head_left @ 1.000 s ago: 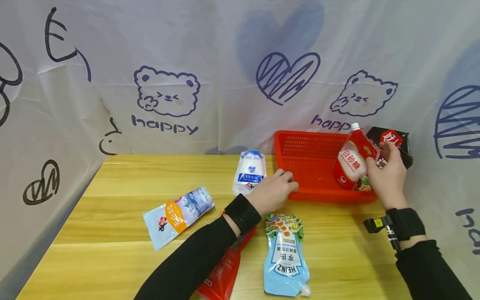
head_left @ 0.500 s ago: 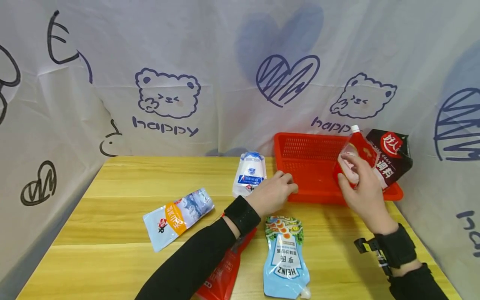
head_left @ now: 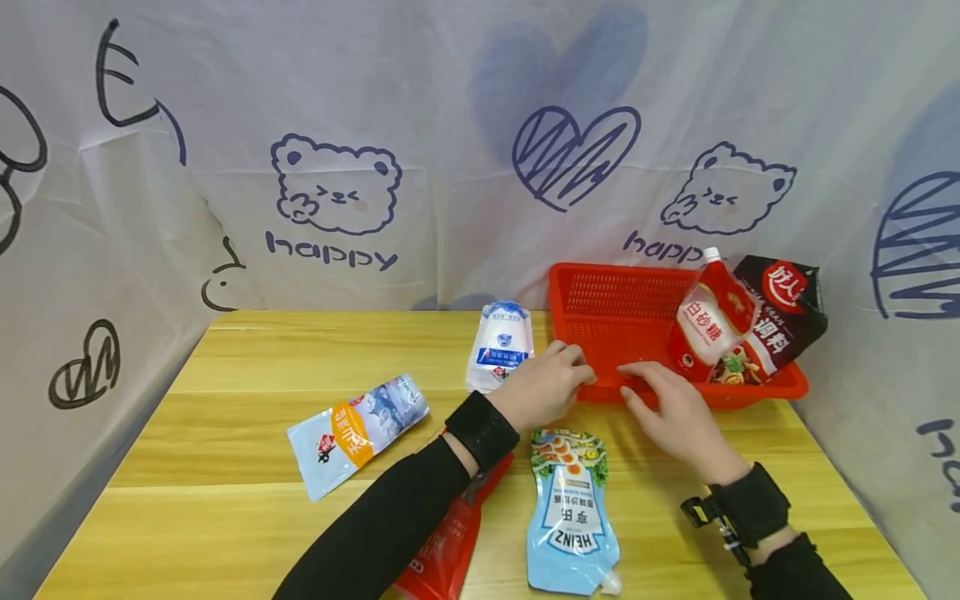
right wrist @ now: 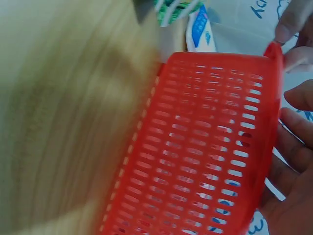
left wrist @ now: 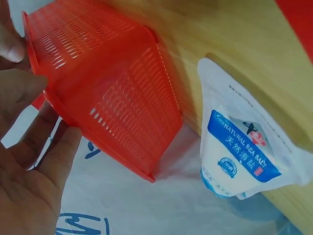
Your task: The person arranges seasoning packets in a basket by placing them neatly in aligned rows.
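One red basket (head_left: 622, 287): left hand (head_left: 543, 387) pinches its near-left corner; right hand (head_left: 675, 417), fingers loosely spread, is at the near rim, contact unclear. Sugar pouch (head_left: 701, 329) and dark seasoning pouch (head_left: 783, 325) lean inside, right of the right fingertips; salt pouch (head_left: 502, 337) sits left of the left fingers.

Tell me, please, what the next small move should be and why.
Probably move the right hand to the Heinz pouch: it lies in front of the red basket, the right hand holds no pouch, the left hand grips the basket, and a white-capped pouch and a black pouch already sit inside.
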{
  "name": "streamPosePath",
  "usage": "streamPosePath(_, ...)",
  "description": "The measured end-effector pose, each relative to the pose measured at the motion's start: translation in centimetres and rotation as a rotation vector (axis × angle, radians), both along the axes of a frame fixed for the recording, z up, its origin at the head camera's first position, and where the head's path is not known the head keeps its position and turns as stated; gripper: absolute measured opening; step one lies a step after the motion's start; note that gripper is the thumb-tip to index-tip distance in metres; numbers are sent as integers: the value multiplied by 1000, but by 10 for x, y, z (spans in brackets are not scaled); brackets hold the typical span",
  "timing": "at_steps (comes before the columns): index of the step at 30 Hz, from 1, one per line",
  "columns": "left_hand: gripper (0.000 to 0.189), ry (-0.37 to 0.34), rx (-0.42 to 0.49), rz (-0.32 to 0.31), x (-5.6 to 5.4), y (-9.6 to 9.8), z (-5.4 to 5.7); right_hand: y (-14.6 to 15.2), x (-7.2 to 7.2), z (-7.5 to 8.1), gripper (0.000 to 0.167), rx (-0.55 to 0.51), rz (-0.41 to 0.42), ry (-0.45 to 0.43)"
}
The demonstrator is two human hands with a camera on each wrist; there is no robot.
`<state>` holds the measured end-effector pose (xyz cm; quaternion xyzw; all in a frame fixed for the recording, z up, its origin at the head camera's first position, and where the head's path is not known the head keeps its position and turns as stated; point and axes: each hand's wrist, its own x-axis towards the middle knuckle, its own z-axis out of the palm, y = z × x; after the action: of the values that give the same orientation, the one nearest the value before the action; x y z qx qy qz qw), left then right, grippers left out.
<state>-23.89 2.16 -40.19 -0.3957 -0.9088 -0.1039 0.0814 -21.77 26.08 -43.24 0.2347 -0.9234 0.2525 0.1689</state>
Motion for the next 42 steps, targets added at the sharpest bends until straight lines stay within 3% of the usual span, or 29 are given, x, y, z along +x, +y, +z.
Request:
streamPosePath(12,31,-94,62,-42,-2,-14,1,0,-3,-12,27,5,2,19)
streamPosePath(18,36,-112,133,14,0,-39,8,-4,-5,-13,26,-5,14,78)
streamPosePath(23,40,-75,222,50,3,-62,14,-3,-6,-14,26,-9,10,84)
streamPosePath(28,44,-83,318,122,14,-85,17,-3,-4,-15,26,-17,10,75)
streamPosePath(34,49,-123,414,258,35,-111,9,-4,-3,-16,26,-20,9,99)
streamPosePath(42,57,-167,391,393,62,-141,-6,-4,-3,-16,28,-33,7,105)
